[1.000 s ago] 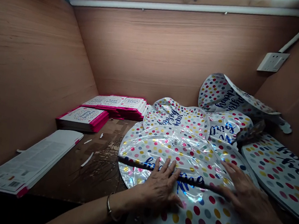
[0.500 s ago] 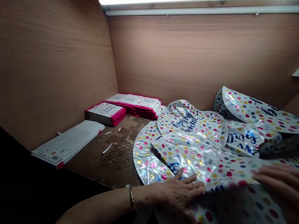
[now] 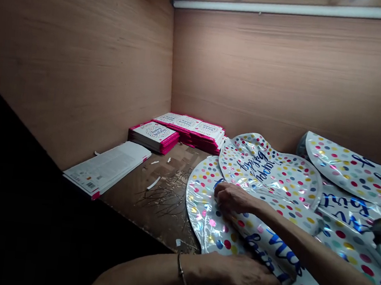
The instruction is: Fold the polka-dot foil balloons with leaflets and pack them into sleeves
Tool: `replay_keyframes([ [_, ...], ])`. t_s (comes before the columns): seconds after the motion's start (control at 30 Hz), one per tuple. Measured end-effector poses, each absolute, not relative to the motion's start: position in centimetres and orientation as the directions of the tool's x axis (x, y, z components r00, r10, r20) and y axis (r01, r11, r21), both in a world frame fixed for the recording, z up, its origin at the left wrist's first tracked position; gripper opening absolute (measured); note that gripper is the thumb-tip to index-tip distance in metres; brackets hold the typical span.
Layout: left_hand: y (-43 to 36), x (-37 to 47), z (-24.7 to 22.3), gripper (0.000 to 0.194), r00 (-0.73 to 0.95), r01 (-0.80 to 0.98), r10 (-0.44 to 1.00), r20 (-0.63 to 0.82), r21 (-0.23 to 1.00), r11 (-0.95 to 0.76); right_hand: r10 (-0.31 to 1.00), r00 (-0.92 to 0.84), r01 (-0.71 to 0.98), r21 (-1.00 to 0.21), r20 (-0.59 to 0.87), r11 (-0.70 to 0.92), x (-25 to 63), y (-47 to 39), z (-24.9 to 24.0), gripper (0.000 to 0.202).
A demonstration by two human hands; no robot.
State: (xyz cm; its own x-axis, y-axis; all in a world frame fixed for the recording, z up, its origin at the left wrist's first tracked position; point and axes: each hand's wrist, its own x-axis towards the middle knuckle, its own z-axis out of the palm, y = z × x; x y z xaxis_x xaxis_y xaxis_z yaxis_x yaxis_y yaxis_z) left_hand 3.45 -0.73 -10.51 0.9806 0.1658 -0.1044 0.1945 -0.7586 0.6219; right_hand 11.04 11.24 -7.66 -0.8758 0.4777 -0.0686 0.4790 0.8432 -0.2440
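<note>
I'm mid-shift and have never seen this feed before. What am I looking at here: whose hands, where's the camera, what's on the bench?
This is one view from a camera worn on a person's head, looking down at their own bare hands. The left hand, with a bracelet on its wrist, presses on a flat dotted foil balloon at the near edge. The right hand reaches across and grips the same balloon's fold. More balloons lie piled to the right. On the scratched wooden bench sit pink-edged card stacks and a white booklet.
</note>
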Motion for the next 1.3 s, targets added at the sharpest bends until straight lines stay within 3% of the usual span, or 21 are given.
replay_keyframes([
  [0.23,-1.1,3.2,-9.2,0.063,0.984,0.177,0.153,-0.091,0.604,-0.777,0.543,-0.836,0.539,-0.315,-0.085,0.781,10.3,11.6,-7.2,0.016],
  [0.47,-1.1,3.8,-10.7,0.057,0.992,0.119,0.122,-0.034,0.575,-0.809,0.562,-0.822,0.551,-0.378,-0.092,0.744,11.5,11.9,-7.6,0.022],
  [0.77,-1.1,3.9,-9.6,0.056,0.985,0.169,0.132,-0.106,0.525,-0.834,0.542,-0.828,0.496,-0.633,-0.141,0.594,13.9,12.6,-7.2,0.033],
  [0.97,-1.0,4.0,-9.9,0.05,0.987,0.161,0.126,-0.101,0.523,-0.837,0.547,-0.826,0.491,-0.656,-0.14,0.574,14.5,13.4,-8.0,0.016],
  [1.13,-0.8,4.1,-10.4,0.048,0.987,0.159,0.14,-0.078,0.565,-0.809,0.584,-0.808,0.503,-0.614,-0.082,0.608,13.9,13.0,-9.0,0.001],
  [1.3,-0.5,3.1,-10.1,0.05,0.962,0.25,0.246,-0.121,0.756,-0.605,0.637,-0.771,0.517,-0.594,-0.011,0.616,13.6,12.6,-9.7,0.003],
])
